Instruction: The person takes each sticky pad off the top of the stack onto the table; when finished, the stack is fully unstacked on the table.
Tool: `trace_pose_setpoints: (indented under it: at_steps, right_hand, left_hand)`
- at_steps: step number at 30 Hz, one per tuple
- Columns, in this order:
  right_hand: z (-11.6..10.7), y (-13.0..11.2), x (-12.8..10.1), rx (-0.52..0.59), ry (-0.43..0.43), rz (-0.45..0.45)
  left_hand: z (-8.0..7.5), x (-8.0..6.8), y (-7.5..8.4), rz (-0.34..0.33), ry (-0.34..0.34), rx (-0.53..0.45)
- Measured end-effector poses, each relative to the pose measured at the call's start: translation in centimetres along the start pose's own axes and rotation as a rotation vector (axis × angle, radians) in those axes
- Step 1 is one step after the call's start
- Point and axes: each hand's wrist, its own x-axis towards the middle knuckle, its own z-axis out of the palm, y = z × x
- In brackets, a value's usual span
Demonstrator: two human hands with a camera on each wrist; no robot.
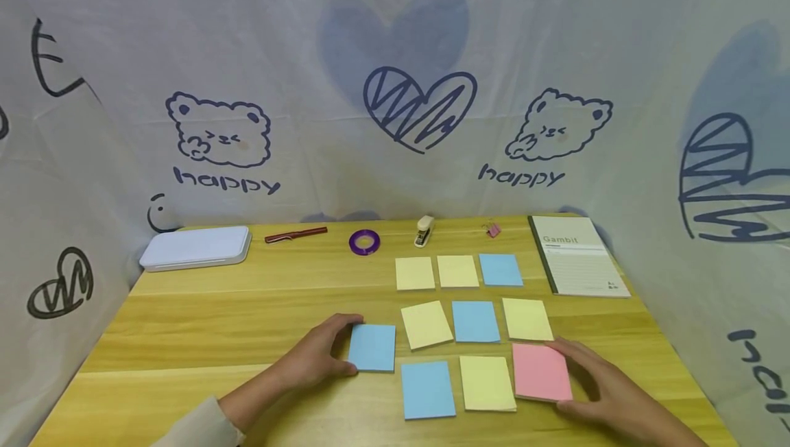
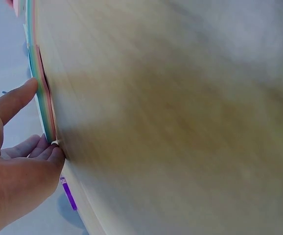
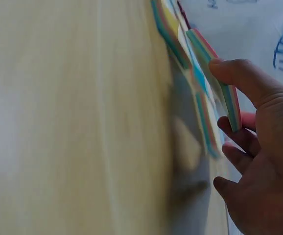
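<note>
On the left, my left hand (image 1: pixel 311 354) pinches a blue sticky note pad (image 1: pixel 372 347) by its edge, thumb at the near side and fingers at the far side. The left wrist view shows this pad's layered, coloured edge (image 2: pixel 44 105) low at the tabletop. My right hand (image 1: pixel 607 385) grips a pink sticky note pad (image 1: pixel 542 373) between thumb and fingers. In the right wrist view that pad (image 3: pixel 233 106) is tilted and raised off the table. Left of it lie a yellow pad (image 1: pixel 487 384) and a blue pad (image 1: pixel 428 391).
Behind are a middle row with a blue pad (image 1: pixel 476 321) between two yellow ones, and a back row ending in a blue pad (image 1: pixel 501 270). Farther back sit a white case (image 1: pixel 195 248), red pen (image 1: pixel 296 235), purple tape roll (image 1: pixel 364 243), stapler (image 1: pixel 424 231), pink clip (image 1: pixel 492 230) and notebook (image 1: pixel 580 257).
</note>
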Motion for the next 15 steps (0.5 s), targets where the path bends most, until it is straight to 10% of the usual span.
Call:
trace_pose_setpoints:
  at_steps: [15]
  right_hand:
    - [0.1, 1.8, -0.5, -0.115, -0.090, -0.057]
  left_hand:
    - [0.0, -0.1, 0.2, -0.010, 0.005, 0.028]
